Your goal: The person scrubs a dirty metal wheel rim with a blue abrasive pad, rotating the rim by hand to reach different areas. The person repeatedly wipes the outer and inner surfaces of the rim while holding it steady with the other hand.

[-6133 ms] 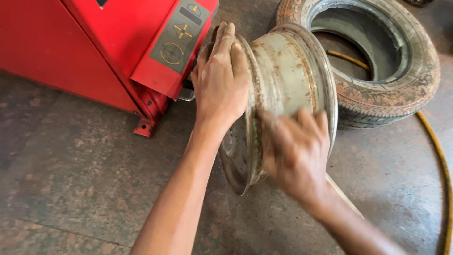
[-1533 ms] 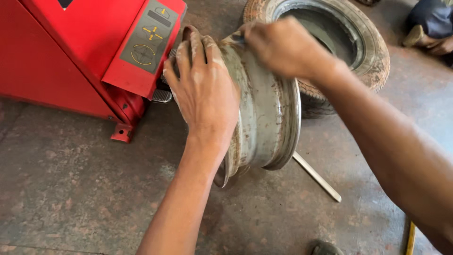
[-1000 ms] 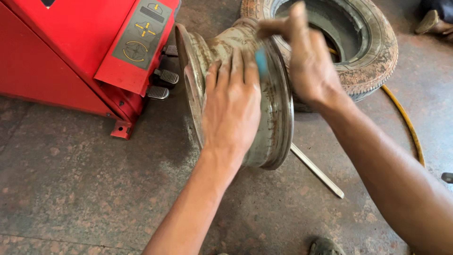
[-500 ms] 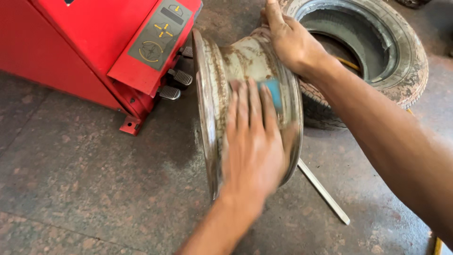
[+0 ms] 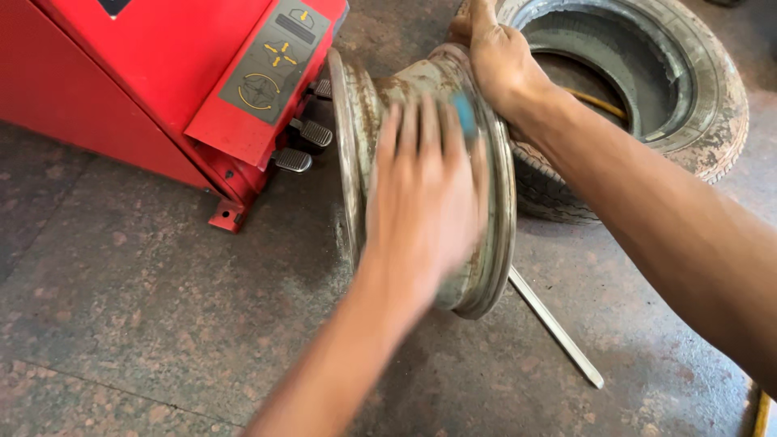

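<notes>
A worn, rusty steel wheel rim stands on edge on the concrete floor. My left hand lies flat on the rim's barrel, blurred by motion, and presses a small blue pad under its fingertips. My right hand grips the rim's upper far edge and holds it upright.
A red machine with foot pedals stands just left of the rim. A dirty old tyre lies flat behind it, with a yellow hose inside. A flat metal bar lies on the floor under the rim's right side.
My right hand has shifted to the rim's top far edge and stays there. My left hand has slid with the blue pad over the barrel and still moves.
</notes>
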